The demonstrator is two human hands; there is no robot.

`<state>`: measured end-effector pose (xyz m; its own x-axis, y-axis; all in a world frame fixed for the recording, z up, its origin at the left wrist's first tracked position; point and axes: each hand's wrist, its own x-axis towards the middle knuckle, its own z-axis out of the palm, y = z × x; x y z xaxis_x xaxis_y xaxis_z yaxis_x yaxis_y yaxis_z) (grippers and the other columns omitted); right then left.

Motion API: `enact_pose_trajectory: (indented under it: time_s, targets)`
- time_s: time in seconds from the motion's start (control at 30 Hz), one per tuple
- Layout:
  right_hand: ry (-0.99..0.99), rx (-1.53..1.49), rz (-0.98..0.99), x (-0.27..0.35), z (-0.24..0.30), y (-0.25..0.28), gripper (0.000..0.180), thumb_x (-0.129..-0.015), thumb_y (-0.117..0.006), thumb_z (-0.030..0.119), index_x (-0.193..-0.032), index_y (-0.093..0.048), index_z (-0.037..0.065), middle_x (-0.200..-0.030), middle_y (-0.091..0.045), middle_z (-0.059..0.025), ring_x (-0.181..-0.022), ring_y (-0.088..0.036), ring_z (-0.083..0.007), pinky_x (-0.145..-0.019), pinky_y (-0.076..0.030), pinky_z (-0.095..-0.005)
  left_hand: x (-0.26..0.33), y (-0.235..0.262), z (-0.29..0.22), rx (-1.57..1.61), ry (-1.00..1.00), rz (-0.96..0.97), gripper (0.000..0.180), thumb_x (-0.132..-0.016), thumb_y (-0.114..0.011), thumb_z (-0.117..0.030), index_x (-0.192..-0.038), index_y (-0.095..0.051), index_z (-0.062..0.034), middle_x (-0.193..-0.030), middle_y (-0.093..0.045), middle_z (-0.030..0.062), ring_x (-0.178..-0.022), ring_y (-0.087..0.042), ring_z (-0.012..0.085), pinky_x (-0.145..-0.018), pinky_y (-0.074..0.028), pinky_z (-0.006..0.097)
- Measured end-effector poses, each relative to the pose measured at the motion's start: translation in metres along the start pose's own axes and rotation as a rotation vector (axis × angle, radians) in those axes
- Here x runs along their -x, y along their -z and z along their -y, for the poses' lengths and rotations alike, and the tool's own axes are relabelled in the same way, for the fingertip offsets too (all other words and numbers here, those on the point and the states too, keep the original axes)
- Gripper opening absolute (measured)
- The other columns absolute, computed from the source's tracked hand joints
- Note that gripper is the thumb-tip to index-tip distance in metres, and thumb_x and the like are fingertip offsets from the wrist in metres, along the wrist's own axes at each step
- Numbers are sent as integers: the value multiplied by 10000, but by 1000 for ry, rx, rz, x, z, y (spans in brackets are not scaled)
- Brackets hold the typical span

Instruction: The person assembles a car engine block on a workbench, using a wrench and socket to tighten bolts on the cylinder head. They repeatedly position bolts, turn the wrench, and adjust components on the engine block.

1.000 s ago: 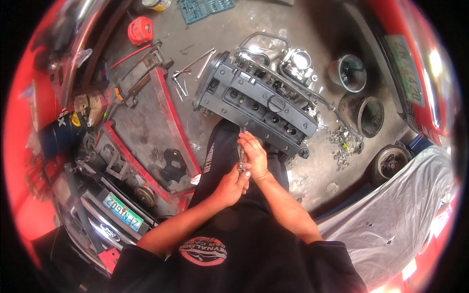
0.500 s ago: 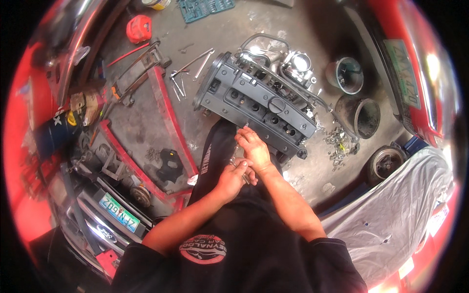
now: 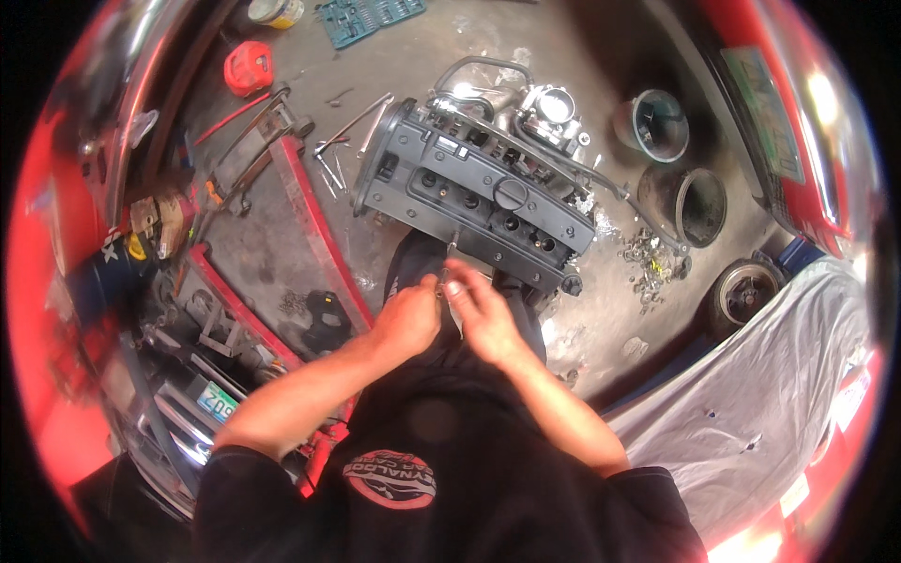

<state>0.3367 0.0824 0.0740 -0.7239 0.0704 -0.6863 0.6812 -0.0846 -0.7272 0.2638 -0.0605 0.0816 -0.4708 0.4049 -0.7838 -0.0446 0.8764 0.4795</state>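
A dark grey engine valve cover [image 3: 450, 161], set on the engine, lies in front of me with its long near edge slanting down to the right. A slim metal socket wrench [image 3: 453, 250] reaches from my hands to that near edge, where its tip meets the cover by a bolt position. My left hand [image 3: 409, 315] is closed in a fist around the handle end. Beside it my right hand [image 3: 482, 317] has its fingers bent at the wrench's shaft; its thumb side faces the left hand. The grip partly hides the wrench.
Red steel stand legs [image 3: 314, 216] and a floor jack [image 3: 258, 141] lie left. Loose wrenches [image 3: 330, 167] are near the engine's left end. Right are a bucket [image 3: 659, 126], a metal cylinder [image 3: 690, 206], small bolts [image 3: 649, 267], a wheel [image 3: 744, 295] and a grey cover sheet [image 3: 732, 375].
My left hand has moved left and up and closed into a fist. The right hand has drawn back from the cover's edge, baring the wrench's shaft. The view has shifted slightly.
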Motion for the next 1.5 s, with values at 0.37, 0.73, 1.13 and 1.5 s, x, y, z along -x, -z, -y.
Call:
enact_pose_trajectory:
  time_s: [0.37,0.73,1.13,1.5]
  targets:
    - [-135,-271,-117,9,-17,-43,801,-1077,-506,453,-1638,-123,29,-1551,-426,-286,-1472,-396,-359,-1206,-300,-399,-12,20,-1,-288,-174,213,402,-984,-530,-299,-1225,-487,19,-1027,-721,259,-938,-704,464,-813,-551,559]
    - [-171,-1204,-107,16,-29,-76,512,-1060,-546,355,-1424,-467,4,-945,-628,-83,-780,-614,-173,-726,-525,-318,-35,46,0,-178,-702,-168,363,-895,-701,-248,-1182,-637,-34,-1113,-684,172,-1180,-572,365,-1020,-481,451]
    - [61,-317,-289,28,-27,-94,322,-1035,-544,120,-1324,-586,-18,-891,-675,-87,-809,-656,-210,-752,-526,-346,-69,94,-18,-676,-949,550,462,-818,-717,-123,-1263,-658,-13,-1382,-622,135,-1321,-526,331,-1129,-454,433]
    - [195,236,-441,50,0,-43,320,-968,-621,125,-1269,-651,22,-1035,-690,-143,-971,-662,-357,-872,-518,-459,-36,71,-12,-467,-944,118,494,-691,-732,45,-1179,-657,28,-1264,-666,165,-1202,-621,348,-1010,-546,428]
